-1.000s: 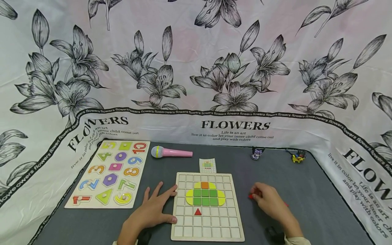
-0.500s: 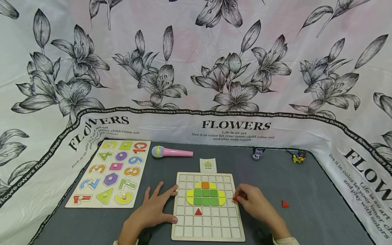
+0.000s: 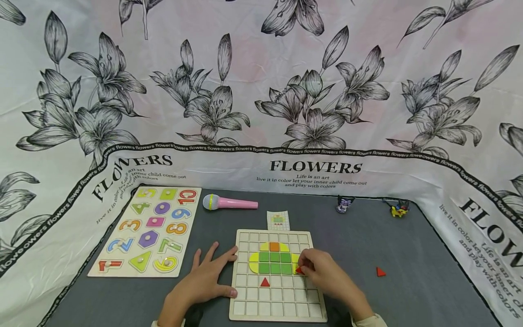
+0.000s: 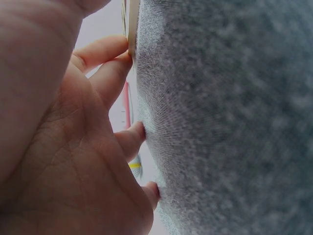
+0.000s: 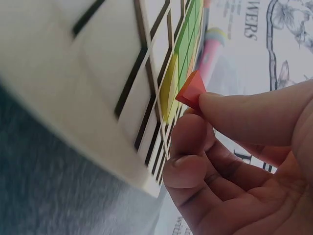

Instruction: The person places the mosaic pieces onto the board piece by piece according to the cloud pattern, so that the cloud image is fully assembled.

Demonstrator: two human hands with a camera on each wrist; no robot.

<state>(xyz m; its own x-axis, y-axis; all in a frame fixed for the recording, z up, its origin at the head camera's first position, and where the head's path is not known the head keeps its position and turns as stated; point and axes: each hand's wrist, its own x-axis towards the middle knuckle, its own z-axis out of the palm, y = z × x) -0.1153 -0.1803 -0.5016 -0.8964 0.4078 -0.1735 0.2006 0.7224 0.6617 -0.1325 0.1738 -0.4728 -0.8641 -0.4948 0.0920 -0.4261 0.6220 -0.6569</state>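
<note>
My right hand [image 3: 327,272] pinches a red triangular tile [image 5: 192,91] between thumb and fingers, over the right part of a wooden grid board [image 3: 278,313]. Green square tiles [image 3: 275,262], an orange square [image 3: 274,246] and rounded yellow tiles [image 3: 254,262] sit in its cells. One red triangle [image 3: 265,282] lies in a cell below the green ones. With fingers spread, my left hand [image 3: 200,281] rests along the board's left edge; in the left wrist view its fingertips [image 4: 126,44] touch that edge.
Another red triangle [image 3: 381,271] lies on the grey cloth at right. A printed pattern card [image 3: 278,221] stands behind the board. A number puzzle [image 3: 151,268] is at left, a pink toy microphone [image 3: 234,204] behind, two small figures [image 3: 344,204] at back right.
My right hand has moved left from the cloth onto the board, carrying the red triangular tile. The other loose triangle has come into full view. The left hand stays put.
</note>
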